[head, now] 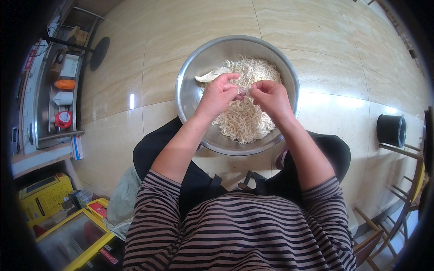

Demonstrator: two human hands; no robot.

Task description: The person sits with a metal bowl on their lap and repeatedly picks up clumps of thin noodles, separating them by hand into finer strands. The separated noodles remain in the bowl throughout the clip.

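A large stainless steel basin stands on the tiled floor between my knees. In it lies a heap of thin, pale, curly strands, which look like sprouts or shreds. My left hand is over the heap with a small pale bit between thumb and fingers. Close to its right, my right hand has thumb and forefinger pinched together; whether a strand is between them is too small to tell. A flat whitish piece, its kind unclear, lies behind my left hand at the basin's left side.
At the left are a low metal shelf with a red container, a white jug and an orange item. Yellow boxes and a pale plastic bag lie near my left side. A black bin and wooden chairs stand right.
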